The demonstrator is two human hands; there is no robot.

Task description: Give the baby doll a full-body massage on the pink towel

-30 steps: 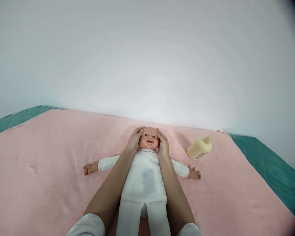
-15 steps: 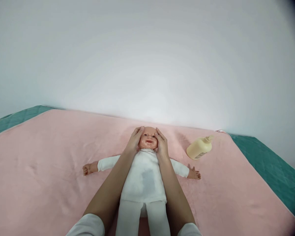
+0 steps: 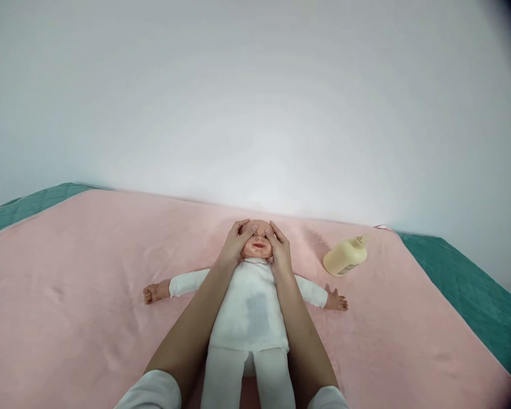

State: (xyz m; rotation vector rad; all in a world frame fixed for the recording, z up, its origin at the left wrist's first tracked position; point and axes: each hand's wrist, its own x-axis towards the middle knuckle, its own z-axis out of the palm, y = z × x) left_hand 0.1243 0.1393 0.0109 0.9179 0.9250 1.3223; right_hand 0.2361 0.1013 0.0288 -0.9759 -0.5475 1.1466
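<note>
A baby doll [image 3: 249,307] with a white cloth body lies on its back, head away from me and arms stretched out sideways. My left hand [image 3: 235,243] cups the left side of the doll's head, its thumb resting on the face near the eye. On the other side my right hand [image 3: 280,245] cups the head likewise, thumb on the cheek by the other eye. Both hands are closed around the head, with the fingertips curled along its sides. The doll's mouth and chin show between my hands.
A pink blanket [image 3: 89,307] lies under the doll, over a green quilted cover [image 3: 468,289] that shows at both sides. To the right of the doll's head a yellow pump bottle [image 3: 344,257] stands at a tilt in view. A pale wall [image 3: 255,102] rises behind.
Both thumbs have moved inward from the sides of the doll's head onto its face near the eyes. The fingers still hold the head, and the doll and bottle stay put.
</note>
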